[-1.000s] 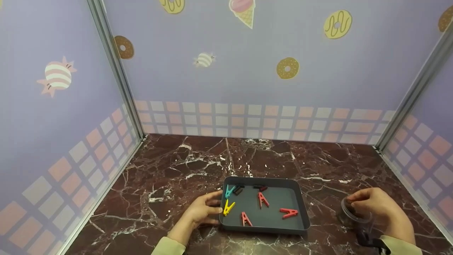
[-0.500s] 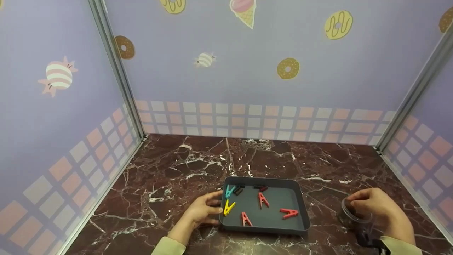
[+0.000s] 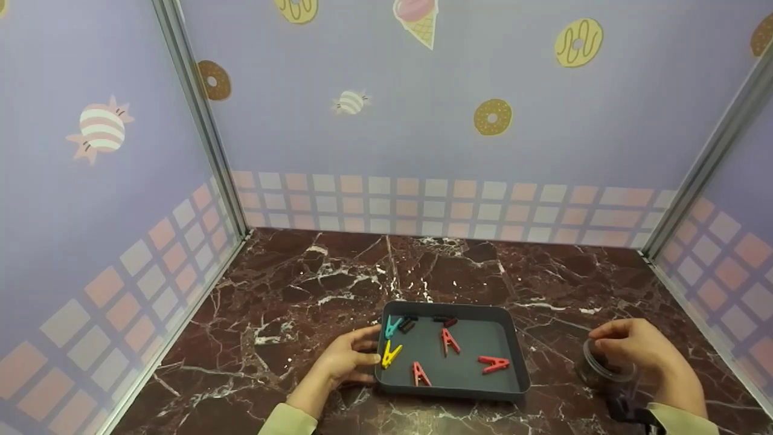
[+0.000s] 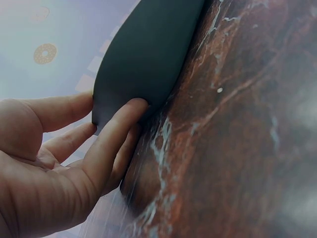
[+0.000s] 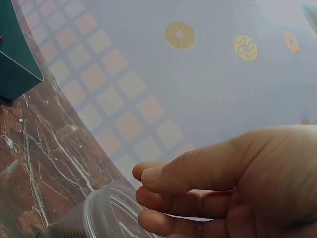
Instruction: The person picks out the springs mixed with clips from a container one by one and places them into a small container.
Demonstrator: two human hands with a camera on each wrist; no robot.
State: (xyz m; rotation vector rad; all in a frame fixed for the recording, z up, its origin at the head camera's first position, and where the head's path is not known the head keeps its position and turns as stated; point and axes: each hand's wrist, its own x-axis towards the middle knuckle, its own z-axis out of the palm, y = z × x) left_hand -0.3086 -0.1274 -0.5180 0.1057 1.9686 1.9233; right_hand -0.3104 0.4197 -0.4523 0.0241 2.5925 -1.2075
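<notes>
In the head view my left hand (image 3: 341, 364) rests at the left side of a dark grey tray (image 3: 456, 393), its spread fingers touching the wall. The left wrist view has those fingers (image 4: 116, 134) against the tray's outer wall (image 4: 143, 54). Inside lie a teal clip (image 3: 392, 327), a yellow clip (image 3: 391, 355), several red clips (image 3: 449, 342) and small dark pieces (image 3: 407, 325). My right hand (image 3: 649, 350) hovers at the rim of a clear round jar (image 3: 595, 374). In the right wrist view its loosely bent fingers (image 5: 158, 201) show nothing between them, beside the jar's rim (image 5: 94, 213).
The jar stands to the right of the tray on a dark red marbled table (image 3: 302, 284). Purple panels with printed sweets and pastel squares (image 3: 423, 121) rise behind and at both sides, joined by metal posts at the corners. A dark object (image 3: 622, 405) is near the right wrist.
My right hand has shifted very slightly up and left at the jar's rim. The left hand, the tray and its clips have stayed in place.
</notes>
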